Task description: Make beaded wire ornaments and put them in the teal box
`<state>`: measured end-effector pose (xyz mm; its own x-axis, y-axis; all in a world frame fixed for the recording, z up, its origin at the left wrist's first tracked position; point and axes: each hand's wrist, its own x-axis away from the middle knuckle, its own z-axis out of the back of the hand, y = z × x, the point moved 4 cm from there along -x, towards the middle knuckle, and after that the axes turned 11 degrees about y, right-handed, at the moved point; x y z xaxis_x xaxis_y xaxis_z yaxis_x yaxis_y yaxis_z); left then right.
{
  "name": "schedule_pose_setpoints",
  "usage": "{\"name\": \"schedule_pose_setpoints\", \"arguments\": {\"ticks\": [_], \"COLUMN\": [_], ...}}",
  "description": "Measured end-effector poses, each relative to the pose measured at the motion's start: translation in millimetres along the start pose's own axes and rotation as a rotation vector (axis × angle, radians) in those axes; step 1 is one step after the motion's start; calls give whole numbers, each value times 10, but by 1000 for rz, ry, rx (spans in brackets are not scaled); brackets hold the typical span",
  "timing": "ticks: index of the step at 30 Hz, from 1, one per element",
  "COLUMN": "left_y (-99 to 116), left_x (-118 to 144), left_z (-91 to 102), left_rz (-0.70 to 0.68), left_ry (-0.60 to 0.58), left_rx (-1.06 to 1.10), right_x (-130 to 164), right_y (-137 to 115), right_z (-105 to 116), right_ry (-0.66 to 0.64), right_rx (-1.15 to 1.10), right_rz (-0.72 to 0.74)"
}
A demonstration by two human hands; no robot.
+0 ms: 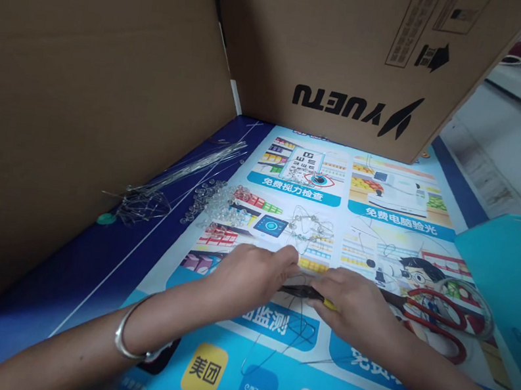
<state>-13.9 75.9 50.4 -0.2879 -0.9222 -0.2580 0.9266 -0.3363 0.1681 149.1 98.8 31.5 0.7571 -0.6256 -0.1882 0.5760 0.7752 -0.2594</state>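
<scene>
My right hand (pixel 356 297) is closed round a pair of pliers (pixel 300 291) with dark jaws and a yellow handle. The jaws point left, towards my left hand (pixel 252 275), whose fingers are pinched together on thin wire at the plier tips. Bent lengths of wire (pixel 302 330) hang below the jaws and cross each other. Just beyond my hands lies a star-shaped wire piece with clear beads (pixel 308 226) set in a ring. The fingertips of both hands are partly hidden.
Loose clear beads (pixel 219 205) are heaped at the left, beside a bundle of straight wires (pixel 199 168). Red-handled scissors (pixel 439 308) and a clear tape roll (pixel 484 309) lie right. Cardboard panels (pixel 325 46) stand behind and left; a teal sheet (pixel 513 264) is far right.
</scene>
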Motion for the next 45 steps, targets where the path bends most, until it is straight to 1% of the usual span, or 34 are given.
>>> {"name": "schedule_pose_setpoints", "arguments": {"ticks": [2, 3, 6, 7, 9, 11, 15, 18, 21, 25, 29, 32, 36, 39, 41, 43, 45], "left_y": [-147, -212, -349, -371, -364, -298, -111, 13, 84, 138, 134, 89, 42, 60, 77, 92, 110], "left_x": [-29, -35, -19, -7, 10, 4, -36, -44, -33, 1, 20, 13, -15, -38, -50, -53, -51], "left_z": [100, 126, 128, 112, 77, 50, -29, -148, -240, -310, -354, -332, -231, -184, -175, -172, -166], "left_rz": [79, 76, -25, -50, -79, -81, -40, -62, -81, -104, -100, -61, 38, 90, 121, 155, 177], "left_ry": [-38, -93, -270, -311, -342, -305, -178, -158, -133, -112, -110, -114, -123, -112, -77, -45, -47], "left_rx": [-9, -4, -23, -33, -45, -47, -54, -66, -111, -150, -156, -83, 152, 338, 404, 438, 478], "right_x": [-7, -12, -29, -35, -47, -60, -81, -83, -76, -63, -57, -61, -62, -56, -54, -59, -65], "right_y": [57, 96, 222, 256, 303, 327, 353, 368, 378, 377, 366, 361, 343, 299, 254, 223, 215], "right_z": [-18, -21, -19, -18, -18, -21, -33, -51, -66, -77, -65, -36, 15, 18, 9, 13, 19], "right_ry": [69, 103, 171, 180, 182, 177, 178, 175, 180, 188, 200, 204, 180, 92, 23, 16, 47], "right_rx": [11, 13, 20, 28, 44, 47, 36, 27, 19, 3, -33, -115, -361, -610, -743, -804, -798], "right_rz": [26, 22, -28, -45, -72, -96, -152, -173, -177, -177, -190, -225, -309, -394, -428, -447, -462]}}
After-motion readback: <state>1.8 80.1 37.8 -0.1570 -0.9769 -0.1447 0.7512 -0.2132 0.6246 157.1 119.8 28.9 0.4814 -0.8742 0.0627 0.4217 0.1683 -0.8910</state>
